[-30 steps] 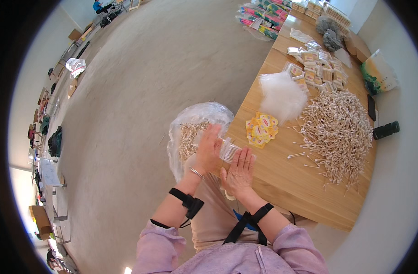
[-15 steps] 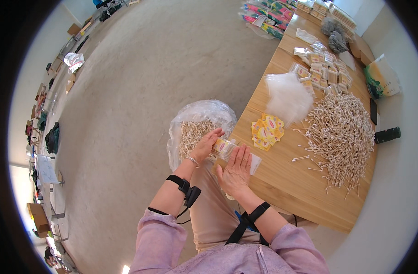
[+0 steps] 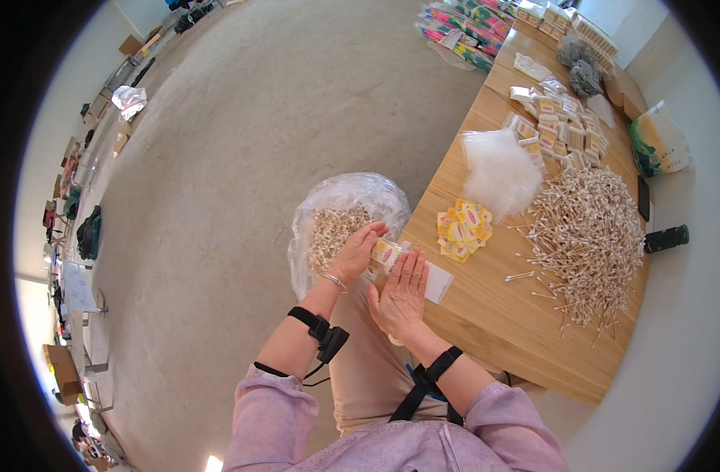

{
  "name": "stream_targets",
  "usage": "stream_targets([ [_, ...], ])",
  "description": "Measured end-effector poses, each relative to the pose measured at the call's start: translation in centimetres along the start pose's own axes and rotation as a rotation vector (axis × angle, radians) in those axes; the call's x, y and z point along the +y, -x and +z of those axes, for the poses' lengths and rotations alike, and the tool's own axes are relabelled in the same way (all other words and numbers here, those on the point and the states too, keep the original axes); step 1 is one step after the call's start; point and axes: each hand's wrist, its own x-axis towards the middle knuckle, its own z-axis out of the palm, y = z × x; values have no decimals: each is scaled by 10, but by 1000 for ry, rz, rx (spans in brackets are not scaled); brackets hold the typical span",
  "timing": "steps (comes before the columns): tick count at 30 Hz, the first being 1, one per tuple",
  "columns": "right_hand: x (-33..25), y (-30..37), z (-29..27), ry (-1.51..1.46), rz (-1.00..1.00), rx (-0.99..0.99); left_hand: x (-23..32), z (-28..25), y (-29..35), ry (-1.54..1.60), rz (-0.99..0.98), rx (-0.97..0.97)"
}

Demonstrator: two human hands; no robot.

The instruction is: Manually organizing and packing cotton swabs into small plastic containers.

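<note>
A small clear pack of cotton swabs with a yellow and white label (image 3: 385, 253) is between my two hands, over the table's near left edge. My left hand (image 3: 360, 256) holds its left end, the fingers along the far side and the thumb hidden. My right hand (image 3: 401, 297) lies flat against the pack's right end with its fingers stretched out, covering part of it. Beside the right fingertips a white card (image 3: 439, 283) lies at the table edge. A clear plastic bag (image 3: 360, 186) of loose cotton swabs (image 3: 332, 236) stands beyond my left hand.
On the wooden table (image 3: 525, 338) are yellow label cards (image 3: 463, 229), clear empty sachets (image 3: 497, 173), a large heap of cotton swabs (image 3: 588, 236) and several filled packs (image 3: 568, 126). A dark cylinder (image 3: 666, 238) lies by the wall. Colourful wrapped bundles (image 3: 470, 31) sit beyond the table.
My right hand has shifted slightly left and covers more of the pack. More of the white card shows. My left hand keeps its hold almost unmoved.
</note>
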Motion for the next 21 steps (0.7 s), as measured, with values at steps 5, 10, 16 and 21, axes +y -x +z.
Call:
stream_targets([
  [5,10,-10,-9,-391,66,137,7,-6,4,9,-32,-24],
  [10,22,-32,-7,-925,122,346,18,-8,5,0,18,-27],
  [16,-1,-40,0,-1059,110,372,23,-8,11,-79,2,-112],
  [21,-15,-53,12,-966,78,449,26,-2,9,-8,15,-140],
])
